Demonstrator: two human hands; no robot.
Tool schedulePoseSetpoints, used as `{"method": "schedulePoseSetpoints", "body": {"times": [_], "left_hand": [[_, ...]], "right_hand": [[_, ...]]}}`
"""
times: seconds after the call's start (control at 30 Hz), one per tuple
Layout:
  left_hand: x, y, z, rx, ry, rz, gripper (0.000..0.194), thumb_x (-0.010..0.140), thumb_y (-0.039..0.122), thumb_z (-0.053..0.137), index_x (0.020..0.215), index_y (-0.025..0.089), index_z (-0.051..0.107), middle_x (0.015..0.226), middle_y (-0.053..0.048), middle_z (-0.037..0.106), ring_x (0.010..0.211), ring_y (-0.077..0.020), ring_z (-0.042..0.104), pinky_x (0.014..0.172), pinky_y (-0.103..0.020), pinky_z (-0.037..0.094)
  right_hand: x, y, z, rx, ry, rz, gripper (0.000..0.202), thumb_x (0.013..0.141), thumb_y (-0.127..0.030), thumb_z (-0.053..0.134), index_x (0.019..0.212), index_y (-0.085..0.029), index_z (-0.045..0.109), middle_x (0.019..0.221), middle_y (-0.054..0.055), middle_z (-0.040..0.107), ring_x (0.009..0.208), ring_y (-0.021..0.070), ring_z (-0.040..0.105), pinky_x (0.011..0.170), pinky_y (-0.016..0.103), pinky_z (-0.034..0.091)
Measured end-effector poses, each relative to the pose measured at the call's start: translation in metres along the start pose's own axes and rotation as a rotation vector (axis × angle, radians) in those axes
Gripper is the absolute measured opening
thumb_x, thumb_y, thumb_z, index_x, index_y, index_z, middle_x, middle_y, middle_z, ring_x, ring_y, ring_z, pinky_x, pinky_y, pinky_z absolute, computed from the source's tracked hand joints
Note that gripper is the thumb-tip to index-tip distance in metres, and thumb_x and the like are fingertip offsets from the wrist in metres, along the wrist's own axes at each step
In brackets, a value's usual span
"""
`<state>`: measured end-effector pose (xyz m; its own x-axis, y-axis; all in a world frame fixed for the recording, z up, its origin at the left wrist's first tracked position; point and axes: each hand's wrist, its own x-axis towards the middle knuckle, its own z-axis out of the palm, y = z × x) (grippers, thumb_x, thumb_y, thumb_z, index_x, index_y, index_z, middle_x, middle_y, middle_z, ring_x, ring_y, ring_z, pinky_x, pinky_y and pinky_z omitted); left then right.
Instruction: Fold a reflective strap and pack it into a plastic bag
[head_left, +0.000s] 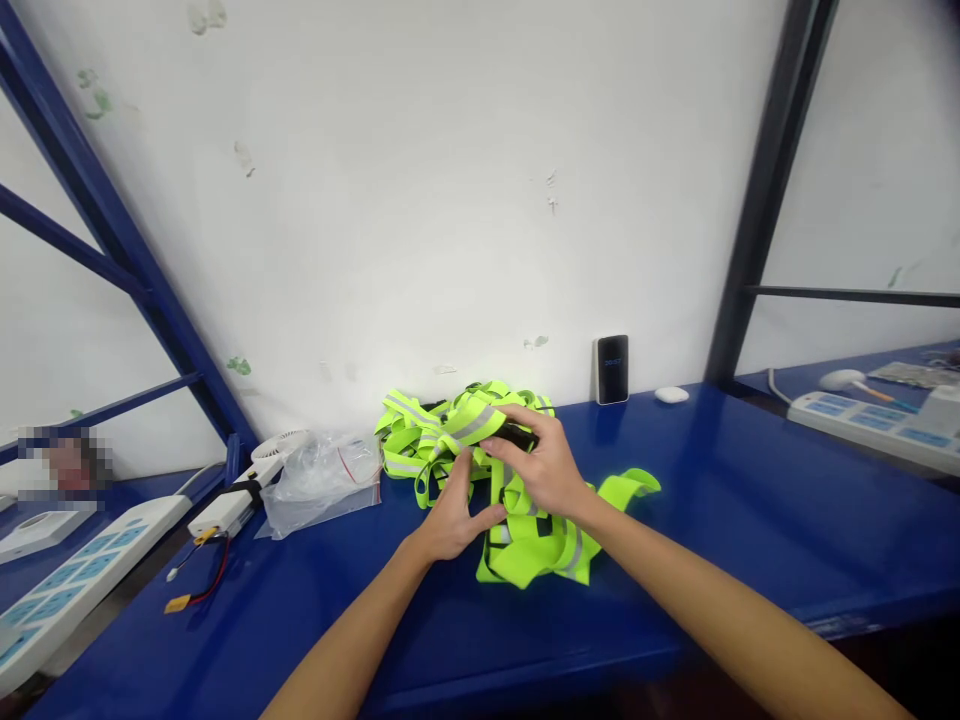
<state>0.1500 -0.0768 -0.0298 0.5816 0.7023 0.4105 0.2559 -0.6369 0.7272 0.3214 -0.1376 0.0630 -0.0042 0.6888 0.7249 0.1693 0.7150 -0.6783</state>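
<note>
Right hand (551, 466) grasps a neon-yellow strap (474, 426) above a blue table (322, 610); left hand (448, 520) touches more straps (536, 562), grip unclear.

2 forearms (360, 620) angled inward, R hand (547, 465) curled, L hand (450, 520) w/ thumb spread.
</note>
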Motion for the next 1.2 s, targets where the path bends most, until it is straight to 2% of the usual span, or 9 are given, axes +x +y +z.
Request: {"method": "schedulePoseSetpoints", "body": {"times": [0.1,0.2,0.3,0.4,0.53,0.73,0.9,1.07,1.2], "left_hand": [[-0.002,0.005,-0.004,0.009,0.074,0.037,0.08,0.076,0.05,0.065,0.138,0.012,0.033,0.144,-0.021,0.036,0.137,-0.038,0.027,0.113,-0.056,0.016],[-0.005,0.015,0.001,-0.15,0.113,0.034,0.073,0.079,0.043,0.064,0.138,0.015,0.033,0.141,-0.017,0.041,0.135,-0.0349,0.032,0.112,-0.051,0.024],[-0.005,0.024,0.013,-0.455,0.127,-0.071,0.071,0.077,0.036,0.065,0.139,0.019,0.034,0.139,-0.011,0.048,0.134,-0.0313,0.036,0.109,-0.044,0.033],[-0.002,0.031,0.022,-0.776,0.095,-0.297,0.067,0.069,0.034,0.068,0.131,0.019,0.046,0.124,-0.009,0.062,0.121,-0.0328,0.053,0.098,-0.044,0.045],[-0.001,0.042,0.015,-0.99,-0.136,-0.476,0.055,0.062,0.039,0.069,0.109,0.013,0.062,0.096,-0.013,0.072,0.097,-0.0351,0.066,0.08,-0.045,0.053],[-0.004,0.047,0.003,-1.036,-0.354,-0.399,0.042,0.063,0.041,0.068,0.092,0.011,0.068,0.087,-0.014,0.071,0.094,-0.0338,0.066,0.085,-0.044,0.05],[-0.004,0.041,0.008,-1.131,-0.487,-0.366,0.073,0.055,0.033,0.074,0.122,0.012,0.057,0.069,-0.005,0.065,0.067,-0.0227,0.065,0.08,-0.041,0.048],[-0.01,0.044,0.009,-1.142,-0.625,-0.458,0.075,0.051,0.038,0.077,0.12,0.011,0.061,0.085,-0.009,0.068,0.072,-0.0219,0.064,0.071,-0.033,0.049],[-0.026,0.045,0.011,-0.973,-0.526,-0.462,0.063,0.058,0.037,0.074,0.116,0.017,0.063,0.101,-0.012,0.07,0.084,-0.0288,0.067,0.068,-0.035,0.053]], "right_hand": [[0.01,-0.009,0.009,0.028,-0.189,-0.002,0.028,0.08,-0.018,0.064,0.107,-0.023,0.069,0.097,0.001,0.071,0.089,0.0199,0.065,0.078,0.032,0.051],[0.017,-0.015,0.015,0.02,-0.259,-0.024,0.029,0.083,-0.019,0.062,0.111,-0.023,0.067,0.1,0.002,0.069,0.092,0.0195,0.064,0.079,0.032,0.05],[0.022,-0.018,0.018,-0.045,-0.216,-0.092,0.028,0.087,-0.021,0.057,0.114,-0.022,0.065,0.101,0.003,0.068,0.091,0.0189,0.062,0.081,0.033,0.049],[0.025,-0.011,0.02,-0.118,-0.148,-0.141,0.034,0.09,-0.02,0.051,0.124,-0.024,0.059,0.112,0.005,0.066,0.099,0.02,0.061,0.086,0.035,0.049],[0.025,0.009,0.018,-0.204,-0.056,-0.185,0.043,0.094,-0.022,0.045,0.137,-0.025,0.048,0.131,0.006,0.058,0.117,0.0232,0.055,0.098,0.04,0.045],[0.026,0.039,-0.003,-0.422,0.122,-0.291,0.046,0.095,-0.028,0.043,0.141,-0.025,0.042,0.132,0.008,0.057,0.118,0.0245,0.055,0.101,0.041,0.045],[0.031,0.057,-0.033,-0.531,0.207,-0.391,0.045,0.095,-0.028,0.045,0.14,-0.026,0.044,0.142,0.008,0.047,0.128,0.0267,0.048,0.107,0.046,0.042],[0.02,0.078,-0.052,-0.623,0.076,-0.37,0.044,0.095,-0.027,0.043,0.139,-0.028,0.045,0.144,0.01,0.043,0.111,0.025,0.061,0.094,0.042,0.052],[0.008,0.091,-0.061,-0.7,0.0,-0.281,0.043,0.097,-0.028,0.039,0.14,-0.029,0.045,0.141,0.008,0.048,0.112,0.0245,0.06,0.091,0.039,0.053]]}}
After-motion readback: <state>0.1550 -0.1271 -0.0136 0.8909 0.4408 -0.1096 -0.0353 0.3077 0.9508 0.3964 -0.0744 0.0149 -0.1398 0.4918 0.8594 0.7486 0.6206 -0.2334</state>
